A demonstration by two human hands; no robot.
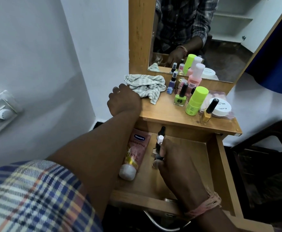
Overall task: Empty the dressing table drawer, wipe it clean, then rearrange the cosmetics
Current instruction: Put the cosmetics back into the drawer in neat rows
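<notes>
The drawer [183, 166] stands pulled out below the counter [170, 118], its wooden floor largely bare. Inside it, near the back, the right hand [175, 158] has its fingers curled around a small dark bottle with a white cap [160, 138]; the cap pokes out above the knuckles and another dark bottle top [162, 129] shows just behind it. A band of pink thread is tied round that wrist. To the left of the hand, along the drawer's left side, a pink Vaseline tube [135, 151] lies flat with its white cap toward the drawer's front, close to the hand but not touching it.

Above the drawer, the left hand [123, 101] rests on the counter's left edge, fingers bent over the edge; whether it grips the wood I cannot tell. Its knuckles touch a crumpled grey-and-white striped cloth [145, 84] lying behind it on the counter.

To the right of the cloth stands a cluster of cosmetics: a small blue spray bottle [171, 85], a green nail polish bottle with a black cap [180, 97], a tall pink bottle with a white cap [195, 77], a lime-green bottle [196, 102], a yellow nail polish bottle [208, 113] and a flat white jar [220, 107]. The mirror [203, 30] behind the counter reflects the bottles and a person's checked shirt
</notes>
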